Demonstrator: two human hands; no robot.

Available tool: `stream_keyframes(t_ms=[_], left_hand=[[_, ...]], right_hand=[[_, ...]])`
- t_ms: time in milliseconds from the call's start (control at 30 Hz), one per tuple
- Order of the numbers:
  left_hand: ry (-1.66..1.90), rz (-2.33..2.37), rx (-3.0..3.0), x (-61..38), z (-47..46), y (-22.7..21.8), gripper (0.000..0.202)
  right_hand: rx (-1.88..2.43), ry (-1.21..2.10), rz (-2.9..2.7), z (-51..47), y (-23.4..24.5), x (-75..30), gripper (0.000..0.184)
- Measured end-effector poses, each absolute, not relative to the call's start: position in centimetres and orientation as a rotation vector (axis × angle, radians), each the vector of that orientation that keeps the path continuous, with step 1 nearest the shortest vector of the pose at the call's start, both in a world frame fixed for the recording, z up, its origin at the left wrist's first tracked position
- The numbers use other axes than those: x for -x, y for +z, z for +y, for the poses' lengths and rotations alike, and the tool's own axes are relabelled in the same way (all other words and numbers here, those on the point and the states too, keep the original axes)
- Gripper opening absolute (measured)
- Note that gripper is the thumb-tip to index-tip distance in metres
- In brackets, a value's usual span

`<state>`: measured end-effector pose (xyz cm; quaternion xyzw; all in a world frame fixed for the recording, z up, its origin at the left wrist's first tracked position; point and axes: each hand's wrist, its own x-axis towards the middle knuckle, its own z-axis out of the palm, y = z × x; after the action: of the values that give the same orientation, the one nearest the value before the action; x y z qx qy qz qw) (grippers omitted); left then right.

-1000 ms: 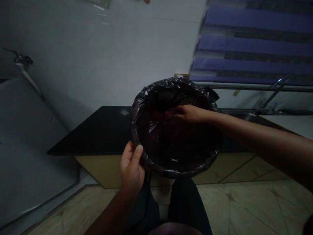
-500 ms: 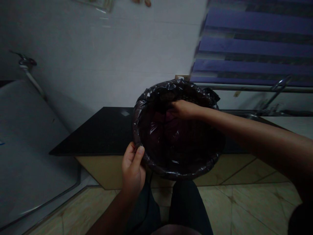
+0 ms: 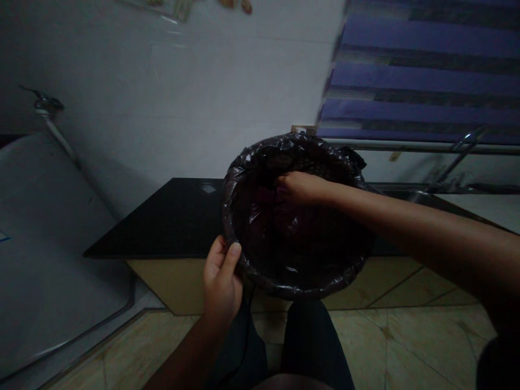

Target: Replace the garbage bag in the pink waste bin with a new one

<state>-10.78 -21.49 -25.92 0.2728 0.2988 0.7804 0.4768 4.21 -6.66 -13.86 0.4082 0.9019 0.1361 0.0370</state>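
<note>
Around the rim of a round bin (image 3: 309,164), a black plastic bag (image 3: 229,216) is folded over. What has the left hand (image 3: 221,276) got?

That same rim, at the bin's near-left edge. Its thumb (image 3: 234,250) lies across the folded plastic and the other fingers (image 3: 214,252) curl behind it, so the rim is pinched between them.

And the right hand (image 3: 303,188)?

It reaches over the rim from the bin's right side and dips inside. Those fingers (image 3: 286,181) are pressed together, not spread, with their tips near some crumpled maroon material (image 3: 264,197). Whether they pinch anything is too dark to tell.

What lies around the bin?

Behind it is a black surface (image 3: 162,216) on a beige cabinet front (image 3: 170,281), and further back a white tiled wall (image 3: 182,97). Up to the bin's right hangs a blue-striped blind (image 3: 418,70) above a steel rail (image 3: 406,147). Below the bin are the person's dark trousers (image 3: 312,346) and a beige tiled floor (image 3: 422,346).

Anything to its left?

Well apart from it, a wall tap (image 3: 46,103) sits above a pale grey panel (image 3: 44,244) — too dim to name more exactly.
</note>
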Motion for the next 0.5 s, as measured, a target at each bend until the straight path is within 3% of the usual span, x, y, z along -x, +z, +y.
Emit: stream_keyframes(t_ms=[267, 500], left_hand=[[1.902, 0.720, -0.668, 10.8, -21.4, -26.0, 0.023], [1.885, 0.737, -0.693, 10.7, -21.5, -25.8, 0.025]], right_hand=[[-0.654, 0.715, 2.790, -7.6, -15.1, -1.7, 0.029], [-0.567, 0.751, 2.816, -8.2, -15.1, 0.8, 0.030]])
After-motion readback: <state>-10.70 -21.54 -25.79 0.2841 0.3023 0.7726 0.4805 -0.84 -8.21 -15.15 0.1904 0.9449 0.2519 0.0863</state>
